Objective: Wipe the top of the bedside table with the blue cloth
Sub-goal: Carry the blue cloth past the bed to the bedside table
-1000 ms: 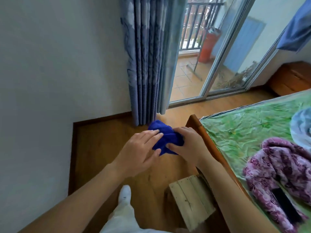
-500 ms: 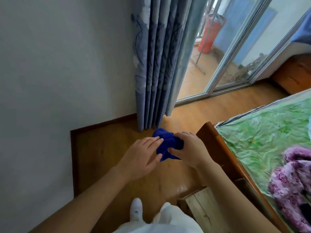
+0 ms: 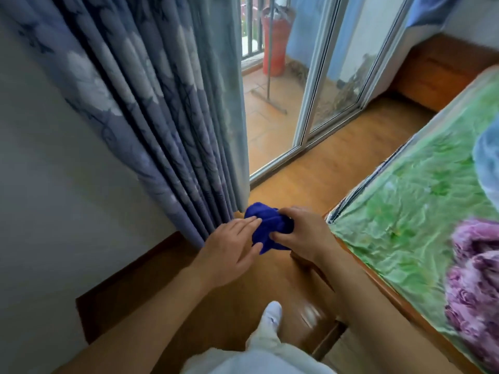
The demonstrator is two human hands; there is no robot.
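Observation:
I hold the bunched blue cloth (image 3: 266, 225) in mid-air, in front of me above the wooden floor. My right hand (image 3: 302, 233) grips its right side with curled fingers. My left hand (image 3: 229, 249) lies against its left side, fingers stretched over the top and thumb underneath. A low wooden cabinet (image 3: 442, 74) stands in the far right corner beside the bed; I cannot tell whether it is the bedside table.
A blue-grey curtain (image 3: 175, 117) hangs close on the left against the white wall. The sliding glass door (image 3: 332, 76) opens onto a balcony ahead. The bed's wooden frame (image 3: 378, 282) and green sheet (image 3: 405, 211) with a purple blanket (image 3: 475, 279) fill the right.
I have stepped closer to the curtain and the bed corner. Both hands stay on the cloth, which looks more tightly bunched, and the stool by my feet has dropped almost out of view.

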